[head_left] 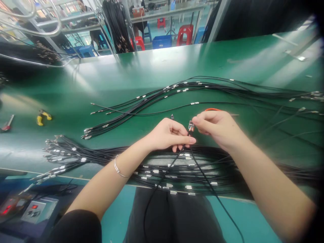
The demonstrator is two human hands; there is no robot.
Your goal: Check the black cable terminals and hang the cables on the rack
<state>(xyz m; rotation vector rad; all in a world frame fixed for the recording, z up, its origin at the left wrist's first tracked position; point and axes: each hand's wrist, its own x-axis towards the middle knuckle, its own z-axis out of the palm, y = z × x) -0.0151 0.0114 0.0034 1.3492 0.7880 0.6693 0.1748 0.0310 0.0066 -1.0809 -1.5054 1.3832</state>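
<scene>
- We take the small, silver-coloured metal connector with red and white showing in it (191, 126) as the centre of our clock face; it sits upright between our hands, above the green table (177, 64).
- Our left hand (174, 136), at 8 o'clock, is closed, thumb against curled fingers, holding two thin, black, round cables (215, 193) just below the connector; they trail down over our lap towards 5 and 7 o'clock.
- Our right hand (215, 126), at 3 o'clock, has thumb and forefinger drawn together at the connector's edge; we cannot tell whether they grip it or only touch it.
- Beneath our hands, a thick bundle of black cables with white tags (101, 155) runs across the near side, its tagged ends fanned out towards 8 o'clock.
- A looser group of black cables with white tags (136, 108) arches from 10 through 12 to 2 o'clock.
- An orange handle (212, 109) shows behind our right hand, at 2 o'clock.
- Well apart, at 9 o'clock, lie yellow-handled pliers (43, 117).
- Beyond the table, a red plastic stool (185, 34) stands at 12 o'clock.
</scene>
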